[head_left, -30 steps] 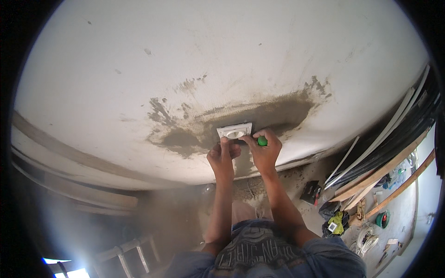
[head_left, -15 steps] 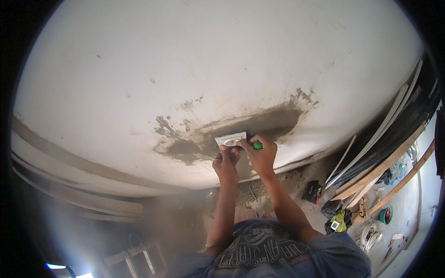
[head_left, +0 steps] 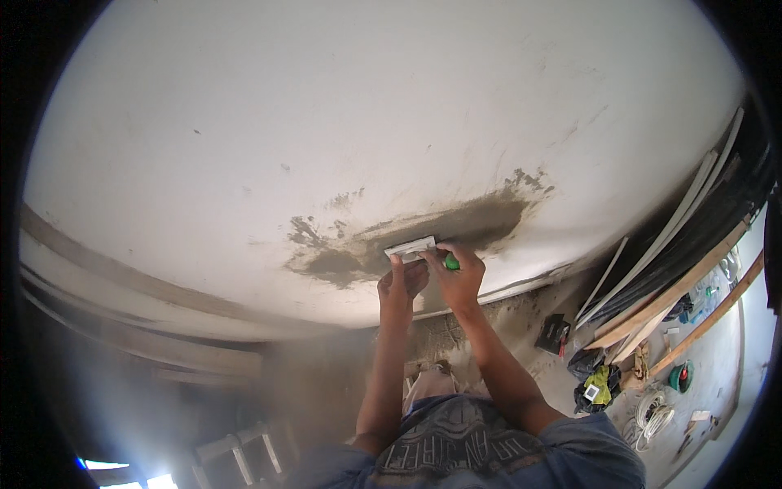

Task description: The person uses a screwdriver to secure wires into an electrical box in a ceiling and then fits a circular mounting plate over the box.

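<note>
A white rectangular wall socket point(head_left: 410, 247) sits against the wall, on a grey-brown patch of plaster point(head_left: 487, 220). My left hand point(head_left: 400, 285) is closed on its lower left edge, thumb against the front. At its right end, my right hand point(head_left: 461, 279) touches the socket with its fingertips. A green-handled tool point(head_left: 451, 262) is gripped in that same right hand; only the rounded green end shows, and its shaft is hidden by my fingers.
The white wall point(head_left: 391, 98) fills the upper view. On the right lean white pipes point(head_left: 668, 232) and wooden boards point(head_left: 680, 281). A black box point(head_left: 553, 332), a green bucket point(head_left: 681, 376) and coiled white cable point(head_left: 652, 417) lie on the floor. A ladder-like frame point(head_left: 239, 456) stands lower left.
The socket's face looks more tilted, and its round recess shows less. Both hands keep their hold while the view has shifted slightly.
</note>
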### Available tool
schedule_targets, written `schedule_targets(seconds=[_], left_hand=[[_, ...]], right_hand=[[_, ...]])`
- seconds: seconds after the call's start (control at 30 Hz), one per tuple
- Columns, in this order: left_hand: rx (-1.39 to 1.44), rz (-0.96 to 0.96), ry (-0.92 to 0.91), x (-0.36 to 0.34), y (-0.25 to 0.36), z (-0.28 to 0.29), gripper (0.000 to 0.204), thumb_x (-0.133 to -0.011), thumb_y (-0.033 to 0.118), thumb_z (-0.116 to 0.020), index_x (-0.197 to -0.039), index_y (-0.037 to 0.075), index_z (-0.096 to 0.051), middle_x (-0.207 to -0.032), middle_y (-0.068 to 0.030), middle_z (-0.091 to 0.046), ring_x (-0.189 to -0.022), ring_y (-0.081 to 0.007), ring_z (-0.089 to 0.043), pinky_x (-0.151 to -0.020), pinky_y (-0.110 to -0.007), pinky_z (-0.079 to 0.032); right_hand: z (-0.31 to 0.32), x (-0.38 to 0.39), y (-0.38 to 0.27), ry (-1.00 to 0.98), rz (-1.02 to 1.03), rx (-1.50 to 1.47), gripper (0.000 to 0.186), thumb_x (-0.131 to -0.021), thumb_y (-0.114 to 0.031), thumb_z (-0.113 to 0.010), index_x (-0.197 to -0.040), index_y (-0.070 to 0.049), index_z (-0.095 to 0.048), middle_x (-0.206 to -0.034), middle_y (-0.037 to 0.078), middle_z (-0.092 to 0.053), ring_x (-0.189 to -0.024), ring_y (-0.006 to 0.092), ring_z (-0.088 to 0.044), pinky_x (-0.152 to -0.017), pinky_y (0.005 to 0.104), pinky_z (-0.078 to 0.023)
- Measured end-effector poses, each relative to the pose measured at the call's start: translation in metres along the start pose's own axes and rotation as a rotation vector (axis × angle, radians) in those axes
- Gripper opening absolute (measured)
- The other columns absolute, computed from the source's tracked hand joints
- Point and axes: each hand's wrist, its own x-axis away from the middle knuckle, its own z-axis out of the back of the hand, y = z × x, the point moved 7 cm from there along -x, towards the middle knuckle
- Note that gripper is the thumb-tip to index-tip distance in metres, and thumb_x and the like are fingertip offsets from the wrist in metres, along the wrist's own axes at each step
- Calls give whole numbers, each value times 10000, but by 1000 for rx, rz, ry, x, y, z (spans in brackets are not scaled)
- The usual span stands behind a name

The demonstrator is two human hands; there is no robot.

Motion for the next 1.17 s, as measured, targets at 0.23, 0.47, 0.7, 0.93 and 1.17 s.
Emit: schedule_targets(seconds=[0.23,0.47,0.7,0.93,1.17], left_hand=[[40,32,43,-3,0,5,724,-942,553,-608,-1098,-153,-587,-1019,-226,-677,-932,-264,-690,-856,-376,-582],[127,96,106,-1,-6,9,667,-935,499,-650,-1122,-136,-568,-1017,-210,-681,-906,-244,-686,-839,-365,-580],[63,115,87,3,5,3,650,-952,486,-625,-1196,-109,-531,-1057,-190,-675,-939,-221,-673,-863,-340,-568],[76,132,-13,-9,2,5,608,-961,498,-606,-1108,-92,-583,-951,-159,-673,-905,-196,-662,-838,-316,-572],[-215,134,-188,25,-8,11,714,-984,575,-512,-1339,-44,-525,-1112,-148,-678,-959,-219,-656,-868,-331,-534]], right_hand=[[-3,-10,-6,-96,57,-4,240,-734,-194,-865,-777,-48,-680,-697,89,-645,-571,243,-593,-530,347,-451],[-3,-12,-4,-90,-16,42,260,-723,-201,-873,-696,-62,-654,-643,79,-599,-553,216,-569,-512,338,-425],[-3,-10,-2,-56,-101,5,331,-699,-230,-890,-666,-45,-618,-631,91,-580,-532,224,-523,-509,339,-412],[7,-12,1,-96,-53,92,344,-720,-200,-891,-705,-25,-595,-615,69,-567,-540,147,-493,-519,295,-403],[132,60,65,-67,-645,-92,196,-920,-111,-696,-753,-46,-615,-628,-7,-584,-568,61,-507,-522,230,-413]])
